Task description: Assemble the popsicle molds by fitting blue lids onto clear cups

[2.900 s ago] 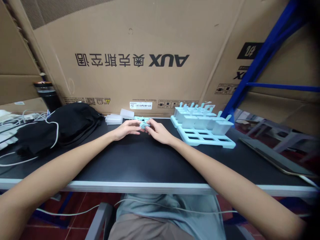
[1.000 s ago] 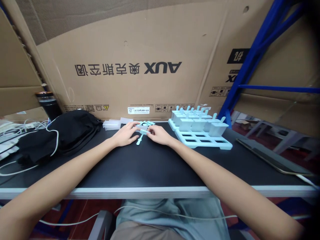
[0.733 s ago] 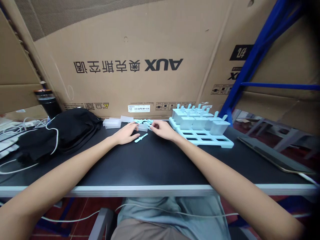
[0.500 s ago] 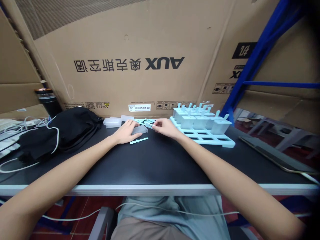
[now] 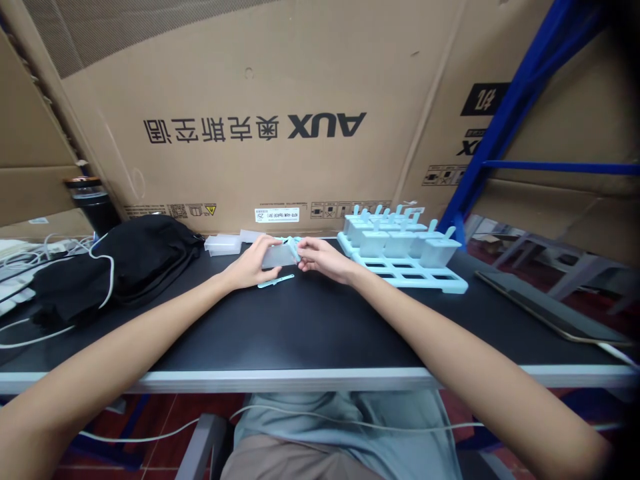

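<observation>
The left hand [image 5: 251,263] grasps a translucent rectangular plastic mould [image 5: 278,257]. The right hand [image 5: 325,259] pinches a pale-blue plastic piece [image 5: 294,248] (at the mould's three o'clock end).

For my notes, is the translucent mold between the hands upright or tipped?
Tipped: the mold lies sideways, the blue piece at its right end.

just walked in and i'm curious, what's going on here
A person at a black table grips a translucent plastic mould in the left hand. The right hand has a light-blue plastic piece at the mould's right end; whether it is fully seated is unclear. A loose light-blue plastic stick lies just in front. To the right, a light-blue plastic rack holds several handled moulds.
</observation>
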### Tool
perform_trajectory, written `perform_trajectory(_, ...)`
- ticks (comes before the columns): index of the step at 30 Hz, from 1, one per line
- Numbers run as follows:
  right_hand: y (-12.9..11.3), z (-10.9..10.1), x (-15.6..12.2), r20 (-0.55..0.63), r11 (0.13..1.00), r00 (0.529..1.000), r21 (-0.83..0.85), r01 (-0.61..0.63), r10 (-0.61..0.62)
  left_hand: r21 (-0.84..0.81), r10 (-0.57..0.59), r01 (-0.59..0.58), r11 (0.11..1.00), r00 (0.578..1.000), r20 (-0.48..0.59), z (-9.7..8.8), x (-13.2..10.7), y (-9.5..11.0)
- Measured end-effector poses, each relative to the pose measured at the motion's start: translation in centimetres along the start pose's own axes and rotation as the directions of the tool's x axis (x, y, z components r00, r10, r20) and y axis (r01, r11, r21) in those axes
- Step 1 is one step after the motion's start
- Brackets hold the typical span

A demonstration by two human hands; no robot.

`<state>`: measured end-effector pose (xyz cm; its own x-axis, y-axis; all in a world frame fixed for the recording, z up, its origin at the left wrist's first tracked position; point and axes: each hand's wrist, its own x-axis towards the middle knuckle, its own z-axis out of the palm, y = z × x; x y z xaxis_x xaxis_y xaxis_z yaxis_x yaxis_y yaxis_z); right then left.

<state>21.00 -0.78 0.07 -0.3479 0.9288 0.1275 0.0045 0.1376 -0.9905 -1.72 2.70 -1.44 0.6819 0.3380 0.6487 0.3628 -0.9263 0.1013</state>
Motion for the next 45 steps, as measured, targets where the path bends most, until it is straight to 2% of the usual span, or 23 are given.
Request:
perform_trajectory(2, -0.1, 0.6, -0.2, 0.045, 1.000, 0.999, -0.026, -0.003, 0.004, -0.005, -0.003, 0.003, 1.000, 0.999, -0.038, -0.1, 0.0, 0.2)
perform_trajectory(6, 0.2, 1.4, -0.2, 0.100, 0.982, 0.995, -0.188, 0.006, 0.013, -0.008, -0.029, 0.029, 1.000, 0.993, -0.117, -0.4, -0.1, 0.5)
perform_trajectory(9, 0.3, 1.4, -0.1, 0.111, 0.990, 0.994, -0.133, 0.037, -0.023, -0.021, -0.040, 0.037, 0.999, 0.984, -0.175, -0.5, -0.1, 0.5)
perform_trajectory(13, 0.4, 1.1, 0.0, 0.053, 0.995, 0.996, -0.059, 0.082, -0.079, -0.045, -0.048, 0.039, 0.998, 0.976, -0.214, -0.6, 0.0, 0.4)
perform_trajectory(18, 1.0, 1.0, 0.0, 0.113, 0.971, 0.991, -0.215, 0.100, -0.077, -0.063, -0.062, 0.052, 0.997, 0.986, -0.156, -0.5, -0.1, 0.3)
perform_trajectory(28, 1.5, 1.5, 0.0, 0.158, 0.922, 0.943, -0.212, 0.323, -0.293, -0.125, -0.134, 0.120, 0.985, 0.985, -0.110, -0.8, 0.0, 0.4)
perform_trajectory(32, 1.0, 2.0, -0.2, 0.164, 0.899, 0.927, -0.236, 0.369, -0.338, -0.173, -0.194, 0.184, 0.967, 0.980, -0.042, -0.7, 0.0, 0.4)
perform_trajectory(37, 0.9, 2.1, -0.3, 0.159, 0.892, 0.920, -0.234, 0.386, -0.357, -0.204, -0.293, 0.293, 0.934, 0.956, 0.029, -0.7, 0.3, 1.1)
perform_trajectory(45, 0.7, 2.9, -0.1, 0.168, 0.914, 0.933, -0.206, 0.348, -0.318, -0.429, -0.411, 0.434, 0.792, 0.899, 0.150, -1.0, 0.5, 0.9)
